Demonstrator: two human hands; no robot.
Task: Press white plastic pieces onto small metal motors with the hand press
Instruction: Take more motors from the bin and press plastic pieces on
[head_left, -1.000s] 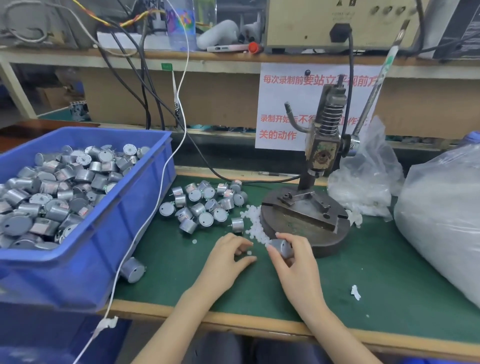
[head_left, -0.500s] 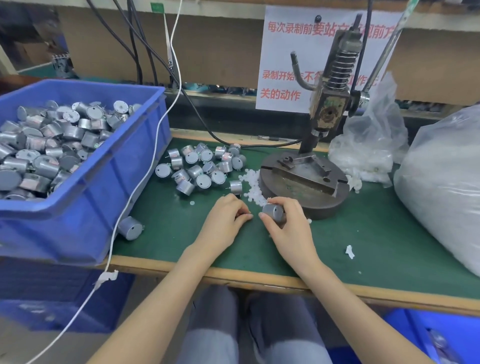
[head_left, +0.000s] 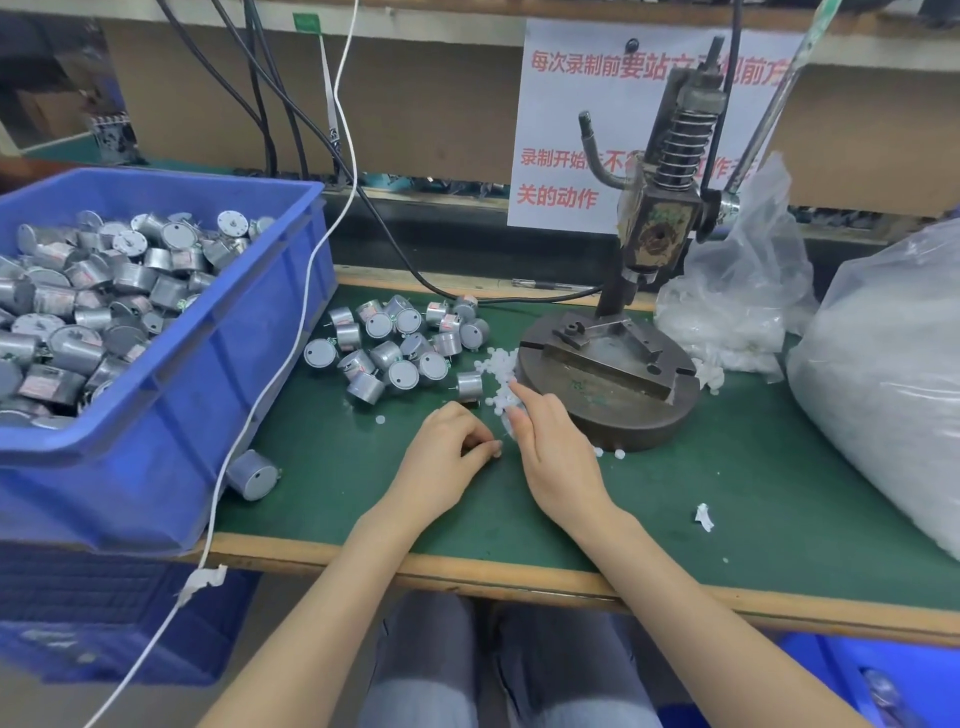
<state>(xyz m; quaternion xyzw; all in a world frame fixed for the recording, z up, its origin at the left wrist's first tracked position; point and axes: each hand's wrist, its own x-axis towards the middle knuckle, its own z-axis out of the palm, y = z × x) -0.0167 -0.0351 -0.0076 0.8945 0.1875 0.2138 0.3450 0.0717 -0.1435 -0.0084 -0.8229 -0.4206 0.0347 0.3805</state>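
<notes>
The hand press (head_left: 660, 218) stands on its round metal base (head_left: 613, 415) at centre right of the green mat. A small pile of white plastic pieces (head_left: 498, 369) lies against the base's left edge. Beside it sit several loose metal motors (head_left: 400, 343). My right hand (head_left: 550, 452) rests by the base with its index finger stretched onto the pile. A grey sliver of a motor (head_left: 506, 430) shows under its thumb. My left hand (head_left: 447, 452) lies on the mat just left of it, fingers curled against the thumb, with nothing visible in it.
A blue bin (head_left: 249, 332) full of motors fills the left side, with one motor (head_left: 252, 474) lying at its foot. A white cable (head_left: 291, 343) hangs over the bin's front. Clear plastic bags (head_left: 727, 312) and a big bag (head_left: 883, 374) crowd the right. The press lever (head_left: 769, 119) slants up right.
The view has tilted down. My right hand has rolled over the motor and stretched its index finger to the white pieces. The left hand has stayed curled beside it.
</notes>
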